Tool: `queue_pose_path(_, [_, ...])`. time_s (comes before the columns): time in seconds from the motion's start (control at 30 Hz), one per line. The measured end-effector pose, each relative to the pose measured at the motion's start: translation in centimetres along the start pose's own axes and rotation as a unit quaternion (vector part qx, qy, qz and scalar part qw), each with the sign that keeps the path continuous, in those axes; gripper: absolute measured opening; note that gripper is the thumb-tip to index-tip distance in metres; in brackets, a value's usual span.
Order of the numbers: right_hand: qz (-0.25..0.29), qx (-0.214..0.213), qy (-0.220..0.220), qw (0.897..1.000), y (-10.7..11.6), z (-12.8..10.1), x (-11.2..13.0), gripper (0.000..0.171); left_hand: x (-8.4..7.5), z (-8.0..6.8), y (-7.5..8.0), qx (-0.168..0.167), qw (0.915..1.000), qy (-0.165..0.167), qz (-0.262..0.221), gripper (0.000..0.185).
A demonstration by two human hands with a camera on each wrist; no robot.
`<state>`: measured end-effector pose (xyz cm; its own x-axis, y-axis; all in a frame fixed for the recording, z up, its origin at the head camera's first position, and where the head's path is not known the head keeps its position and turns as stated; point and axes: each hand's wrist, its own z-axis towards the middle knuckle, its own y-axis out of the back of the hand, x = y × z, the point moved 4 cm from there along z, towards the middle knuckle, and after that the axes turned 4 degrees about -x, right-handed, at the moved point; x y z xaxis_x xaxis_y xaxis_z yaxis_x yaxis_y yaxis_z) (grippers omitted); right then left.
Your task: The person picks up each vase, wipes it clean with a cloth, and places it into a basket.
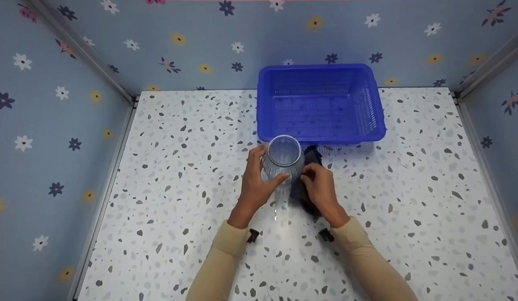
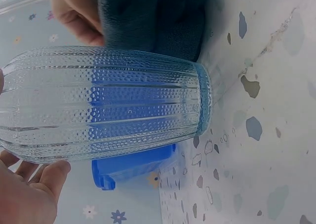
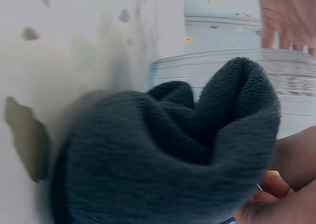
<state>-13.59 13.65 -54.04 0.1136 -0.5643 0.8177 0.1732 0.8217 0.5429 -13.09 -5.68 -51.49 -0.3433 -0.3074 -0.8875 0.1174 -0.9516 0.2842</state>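
Observation:
A clear ribbed glass vase (image 1: 286, 165) stands upright on the speckled tabletop, its round mouth facing up. My left hand (image 1: 257, 179) grips its left side, thumb across the front and fingers round the far side. In the left wrist view, the dimpled vase (image 2: 133, 105) narrows toward its base, which meets the table. A dark, fuzzy cloth (image 1: 300, 194) lies bunched along the vase's right side. My right hand (image 1: 322, 190) pinches this cloth close to the glass. The folded cloth (image 3: 148, 189) fills much of the right wrist view and hides part of the vase.
Directly behind the vase is a blue plastic basket (image 1: 321, 140) with slotted walls, set against the back panel. Flower-patterned panels (image 1: 200, 46) enclose the back and both sides. White terrazzo-look tabletop (image 1: 179, 167) extends to the left and right of the hands.

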Motion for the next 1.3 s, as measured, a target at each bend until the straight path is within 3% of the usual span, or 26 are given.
queue_pose_path(0.33, [0.01,-0.004,0.001,1.0,0.1,-0.1,-0.1,0.011,0.1,-0.1,0.0,0.001,0.9999,-0.007,0.008,0.082])
queue_pose_path(0.7, [0.113,-0.055,0.027,0.992,3.2,0.2,3.7,0.01,0.2,0.0,0.1,0.005,0.9999,-0.006,0.012,0.084])
queue_pose_path(0.97, [0.089,-0.06,0.064,0.992,4.2,0.6,6.2,0.008,0.1,-0.1,0.1,0.006,1.0,0.005,0.003,0.083])
queue_pose_path(1.3, [0.07,-0.06,0.082,0.992,4.5,0.7,6.8,0.009,0.0,0.0,0.0,0.002,1.0,-0.006,0.001,0.082])
